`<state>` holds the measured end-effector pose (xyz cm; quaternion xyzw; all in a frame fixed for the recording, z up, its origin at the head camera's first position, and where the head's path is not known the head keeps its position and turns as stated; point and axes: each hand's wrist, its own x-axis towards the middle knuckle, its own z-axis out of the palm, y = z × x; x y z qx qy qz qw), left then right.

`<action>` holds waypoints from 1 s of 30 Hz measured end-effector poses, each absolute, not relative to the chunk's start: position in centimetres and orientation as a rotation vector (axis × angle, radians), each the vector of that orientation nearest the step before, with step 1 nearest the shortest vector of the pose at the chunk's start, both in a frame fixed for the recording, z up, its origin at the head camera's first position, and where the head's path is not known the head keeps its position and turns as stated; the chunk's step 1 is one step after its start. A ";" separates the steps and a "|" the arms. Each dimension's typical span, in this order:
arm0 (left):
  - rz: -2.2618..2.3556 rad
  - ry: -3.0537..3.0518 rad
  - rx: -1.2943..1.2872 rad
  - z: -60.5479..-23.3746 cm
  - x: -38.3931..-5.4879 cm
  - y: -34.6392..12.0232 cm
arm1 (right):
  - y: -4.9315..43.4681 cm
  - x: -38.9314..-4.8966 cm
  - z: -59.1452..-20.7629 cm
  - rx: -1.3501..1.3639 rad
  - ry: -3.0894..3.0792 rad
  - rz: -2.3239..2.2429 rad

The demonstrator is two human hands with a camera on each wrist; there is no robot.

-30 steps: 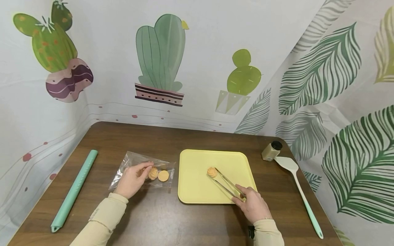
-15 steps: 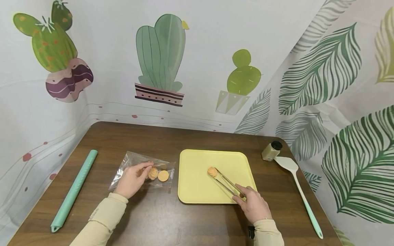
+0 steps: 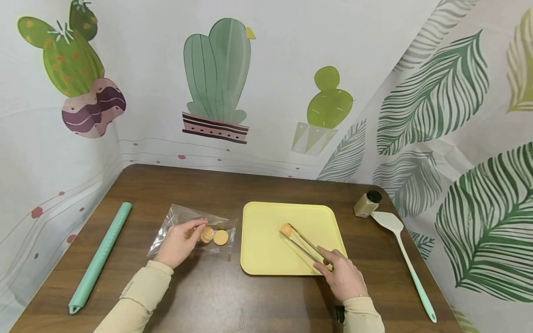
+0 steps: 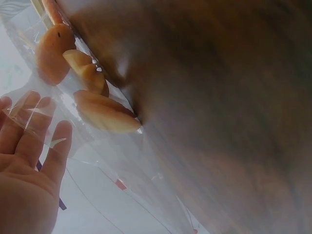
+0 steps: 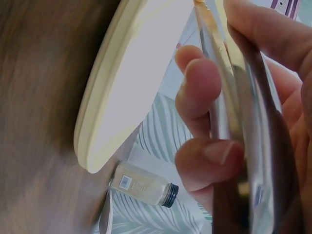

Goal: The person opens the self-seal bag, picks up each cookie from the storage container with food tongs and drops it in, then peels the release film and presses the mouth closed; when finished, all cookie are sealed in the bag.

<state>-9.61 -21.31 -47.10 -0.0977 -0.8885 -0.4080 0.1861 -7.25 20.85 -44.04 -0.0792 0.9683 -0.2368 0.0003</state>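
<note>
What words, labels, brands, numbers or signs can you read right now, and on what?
None reads clearly.
Left sleeve: small dark lettering near the cuff, too small to read.
Jar: a small white label with dark marks and fainter marks beside it, too blurred to read.
Bag and yellow tray: I see no lettering.

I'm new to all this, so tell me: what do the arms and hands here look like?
They are a person's. The left hand and right hand wear no gloves. The left sleeve and right sleeve are pale cream; dark lettering, too small to read, marks the left one near the wrist, and a black object shows by the right wrist.
</note>
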 end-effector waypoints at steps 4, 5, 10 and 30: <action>-1.149 -2.507 -0.277 -47.1 -9.6 -21.3 | 20.8 -7.3 -44.0 -0.260 3.055 -0.733; -1.148 -2.508 -0.276 -47.1 -9.6 -21.3 | 20.8 -7.3 -44.0 -0.262 3.058 -0.730; -1.135 -2.507 -0.274 -47.3 -9.7 -21.3 | 20.8 -7.2 -43.8 -0.269 3.073 -0.744; -1.113 -2.493 -0.283 -47.3 -9.7 -21.4 | 18.5 -7.2 -43.7 -0.477 3.159 -0.868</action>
